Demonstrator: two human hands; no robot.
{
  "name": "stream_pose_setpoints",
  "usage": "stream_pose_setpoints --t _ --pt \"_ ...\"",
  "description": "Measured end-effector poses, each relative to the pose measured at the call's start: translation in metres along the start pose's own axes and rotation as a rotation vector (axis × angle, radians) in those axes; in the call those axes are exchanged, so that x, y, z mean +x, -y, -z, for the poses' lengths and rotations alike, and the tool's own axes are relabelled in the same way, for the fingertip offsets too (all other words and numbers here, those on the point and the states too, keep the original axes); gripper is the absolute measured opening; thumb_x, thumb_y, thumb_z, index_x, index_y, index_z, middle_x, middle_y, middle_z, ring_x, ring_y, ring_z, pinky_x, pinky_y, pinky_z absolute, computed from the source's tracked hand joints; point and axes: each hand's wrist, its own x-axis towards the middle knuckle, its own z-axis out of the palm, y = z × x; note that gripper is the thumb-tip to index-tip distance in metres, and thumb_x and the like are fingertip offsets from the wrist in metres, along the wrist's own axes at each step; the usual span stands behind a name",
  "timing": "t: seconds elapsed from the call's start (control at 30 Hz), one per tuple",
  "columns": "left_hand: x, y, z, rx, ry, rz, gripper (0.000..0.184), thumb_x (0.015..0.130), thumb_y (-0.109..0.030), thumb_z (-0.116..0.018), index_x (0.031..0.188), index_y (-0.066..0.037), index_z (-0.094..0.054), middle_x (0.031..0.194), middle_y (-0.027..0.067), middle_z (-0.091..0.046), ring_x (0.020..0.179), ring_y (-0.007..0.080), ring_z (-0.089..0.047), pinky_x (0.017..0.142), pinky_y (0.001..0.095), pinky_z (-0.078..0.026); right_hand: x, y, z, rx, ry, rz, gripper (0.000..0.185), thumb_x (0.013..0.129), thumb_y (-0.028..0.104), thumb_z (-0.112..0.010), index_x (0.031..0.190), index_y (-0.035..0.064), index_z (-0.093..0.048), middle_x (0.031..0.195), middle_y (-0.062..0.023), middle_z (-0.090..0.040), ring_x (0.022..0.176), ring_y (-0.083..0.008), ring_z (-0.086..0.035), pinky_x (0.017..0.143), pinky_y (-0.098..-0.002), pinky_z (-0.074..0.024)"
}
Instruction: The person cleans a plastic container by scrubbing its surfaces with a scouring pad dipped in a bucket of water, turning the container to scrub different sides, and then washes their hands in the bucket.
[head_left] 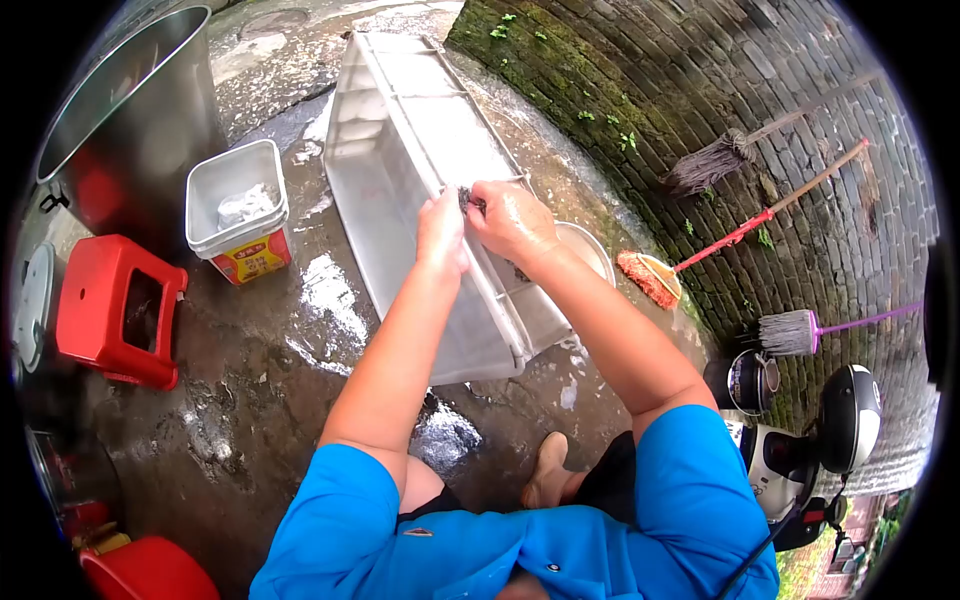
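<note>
My left hand (442, 232) and my right hand (512, 222) meet above the middle of a large whitish plastic crate (400, 270). Both have their fingers closed on a small dark, mesh-like wad (472, 200), which shows between them. Most of the wad is hidden by the fingers. The crate has ribbed panels and a long raised edge running under my hands. Beyond my right wrist, a round pale basin (590, 248) is partly covered by the forearm and the crate.
Left of the crate are a square white bucket (236, 225), a red stool (110, 310) and a tall metal vat (140, 120). Mops (790, 332), a red-handled brush (650, 278) and a scooter (785, 460) stand along the brick wall on the right. The ground is wet.
</note>
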Motion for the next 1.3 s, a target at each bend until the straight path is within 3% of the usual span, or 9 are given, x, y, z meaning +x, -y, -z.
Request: stream_pose_setpoints --t 0.13,0.3,0.43,0.6,0.7,0.83,1.03,1.13,1.3 --pt "-0.007 -0.002 0.007 -0.151 0.102 0.106 0.027 0.097 -0.019 -0.048 0.109 0.005 -0.052 0.1 0.0181 -0.062 0.088 0.0284 -0.064 0.074 0.045 -0.055 0.019 -0.011 -0.01 -0.151 -0.135 0.101 0.018 0.084 0.027 -0.054 0.092 0.0156 -0.066 0.097 -0.01 -0.067 0.09 -0.0323 -0.065 0.078 -0.0444 -0.0522" --pt "-0.01 -0.001 0.0 -0.136 0.078 0.012 0.024 0.094 -0.012 -0.05 0.108 0.008 -0.05 0.1 0.02 -0.063 0.086 0.0274 -0.065 0.074 0.0415 -0.056 0.022 -0.04 0.005 -0.287 -0.083 -0.028 0.019 0.084 0.026 -0.054 0.091 0.0147 -0.067 0.097 -0.0103 -0.068 0.091 -0.0325 -0.065 0.08 -0.0438 -0.0526" --pt "-0.005 0.0 0.001 -0.143 0.1 -0.018 0.025 0.094 -0.012 -0.05 0.11 0.007 -0.052 0.102 0.0192 -0.063 0.091 0.0292 -0.065 0.078 0.0416 -0.055 -0.006 -0.023 0.022 -0.157 0.158 -0.199 0.026 0.083 0.028 -0.054 0.101 0.0153 -0.067 0.097 -0.0138 -0.068 0.094 -0.0327 -0.065 0.083 -0.0437 -0.0514" --pt "-0.02 -0.005 -0.006 -0.146 0.056 0.014 0.024 0.096 -0.012 -0.048 0.11 0.006 -0.05 0.102 0.0192 -0.063 0.09 0.0298 -0.066 0.076 0.0431 -0.056 -0.049 -0.008 0.029 -0.112 0.324 -0.057 0.027 0.082 0.03 -0.054 0.102 0.0164 -0.067 0.094 -0.0141 -0.069 0.09 -0.0341 -0.065 0.08 -0.0448 -0.0516" --pt "-0.019 0.0 -0.002 -0.124 0.089 0.022 0.025 0.097 -0.013 -0.045 0.111 0.006 -0.05 0.102 0.0197 -0.063 0.091 0.0302 -0.065 0.078 0.0446 -0.056 -0.016 -0.011 0.017 -0.17 0.108 -0.099 0.021 0.084 0.023 -0.052 0.097 0.0144 -0.066 0.093 -0.0145 -0.069 0.088 -0.0338 -0.065 0.079 -0.0435 -0.0523" --pt "-0.006 -0.003 0.002 -0.136 0.15 0.021 0.027 0.096 -0.013 -0.046 0.114 0.008 -0.049 0.105 0.0215 -0.062 0.091 0.0322 -0.065 0.076 0.046 -0.056 0.016 -0.024 0.012 -0.225 0.027 -0.11 0.021 0.085 0.023 -0.052 0.098 0.0148 -0.067 0.093 -0.0141 -0.069 0.089 -0.0324 -0.066 0.079 -0.043 -0.0524" --pt "-0.01 0.001 -0.004 -0.132 -0.002 0.005 0.023 0.093 -0.011 -0.05 0.108 0.006 -0.05 0.098 0.0189 -0.062 0.083 0.0274 -0.066 0.069 0.0414 -0.057 -0.044 -0.039 0.035 -0.166 0.255 -0.049 0.025 0.081 0.03 -0.057 0.101 0.0183 -0.067 0.09 -0.0122 -0.069 0.088 -0.0313 -0.066 0.079 -0.0419 -0.052" --pt "-0.001 0.007 0.0 -0.182 0.071 -0.01 0.023 0.092 -0.011 -0.052 0.107 0.007 -0.05 0.099 0.0193 -0.062 0.083 0.0278 -0.066 0.069 0.0409 -0.057 -0.054 -0.03 0.041 -0.082 0.402 0.155 0.027 0.078 0.031 -0.062 0.102 0.0197 -0.067 0.09 -0.0114 -0.069 0.086 -0.0304 -0.066 0.078 -0.0401 -0.0522" --pt "-0.009 0.005 0.003 -0.107 0.12 -0.022 0.022 0.092 -0.009 -0.05 0.107 0.007 -0.05 0.097 0.0193 -0.062 0.084 0.0289 -0.066 0.071 0.0412 -0.057 -0.029 -0.059 0.052 -0.189 0.494 -0.031 0.032 0.078 0.031 -0.063 0.109 0.0217 -0.066 0.098 -0.0078 -0.07 0.092 -0.028 -0.066 0.08 -0.0396 -0.0519"
